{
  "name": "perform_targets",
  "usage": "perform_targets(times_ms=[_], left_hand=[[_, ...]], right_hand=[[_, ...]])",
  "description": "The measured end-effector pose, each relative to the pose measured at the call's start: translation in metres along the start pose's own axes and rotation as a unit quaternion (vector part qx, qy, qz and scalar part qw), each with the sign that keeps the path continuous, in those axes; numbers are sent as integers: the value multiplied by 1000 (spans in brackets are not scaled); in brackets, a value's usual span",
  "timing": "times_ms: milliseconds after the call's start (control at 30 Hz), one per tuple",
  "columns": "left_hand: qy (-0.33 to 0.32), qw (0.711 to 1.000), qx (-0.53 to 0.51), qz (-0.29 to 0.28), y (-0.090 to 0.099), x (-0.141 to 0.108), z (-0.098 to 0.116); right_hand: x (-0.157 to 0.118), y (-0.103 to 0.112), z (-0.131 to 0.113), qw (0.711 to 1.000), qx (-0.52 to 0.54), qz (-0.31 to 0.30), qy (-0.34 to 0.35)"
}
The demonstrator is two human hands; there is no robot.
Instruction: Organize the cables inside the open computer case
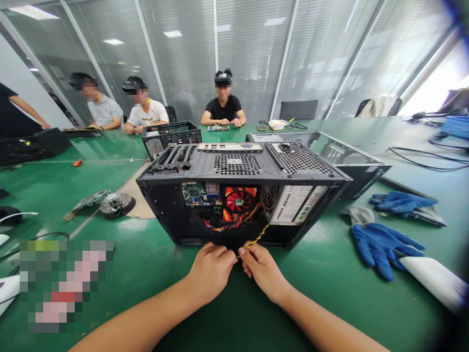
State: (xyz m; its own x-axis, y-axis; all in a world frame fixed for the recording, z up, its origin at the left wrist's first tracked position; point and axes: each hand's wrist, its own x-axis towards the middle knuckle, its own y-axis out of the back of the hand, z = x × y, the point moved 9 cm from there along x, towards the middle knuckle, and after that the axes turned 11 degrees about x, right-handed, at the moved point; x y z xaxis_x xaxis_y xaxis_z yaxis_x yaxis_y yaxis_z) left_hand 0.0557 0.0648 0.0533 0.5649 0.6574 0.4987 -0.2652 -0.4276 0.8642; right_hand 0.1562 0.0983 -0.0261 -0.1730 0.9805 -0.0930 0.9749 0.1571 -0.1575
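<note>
Directly in front of me a black computer case (172, 205) lies with its open side facing me. Inside it show a red fan (240, 201), part of a green circuit board (194, 194) and a labelled power supply (298, 205). A twisted yellow-and-black cable (262, 234) runs out of the case towards me. My right hand (266, 269) pinches this cable between thumb and fingers. Close beside it, my left hand (212, 271) is closed on the cable's near end, which its fingers mostly hide. A bundle of coloured wires (230, 226) hangs inside the case below the fan.
Blue work gloves (381, 244) lie at the right on the green table (146, 293). To the left are a round metal part (117, 204) and a small circuit board (86, 204). Another case (351, 151) stands behind. Several people sit across the table, one handling a board (219, 128).
</note>
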Motion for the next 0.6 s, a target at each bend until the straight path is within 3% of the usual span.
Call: perform_targets(times_ms=[600], left_hand=[[0, 1000, -8, -8, -8, -4, -1]], right_hand=[[1, -2, -1, 1000, -22, -18, 9]])
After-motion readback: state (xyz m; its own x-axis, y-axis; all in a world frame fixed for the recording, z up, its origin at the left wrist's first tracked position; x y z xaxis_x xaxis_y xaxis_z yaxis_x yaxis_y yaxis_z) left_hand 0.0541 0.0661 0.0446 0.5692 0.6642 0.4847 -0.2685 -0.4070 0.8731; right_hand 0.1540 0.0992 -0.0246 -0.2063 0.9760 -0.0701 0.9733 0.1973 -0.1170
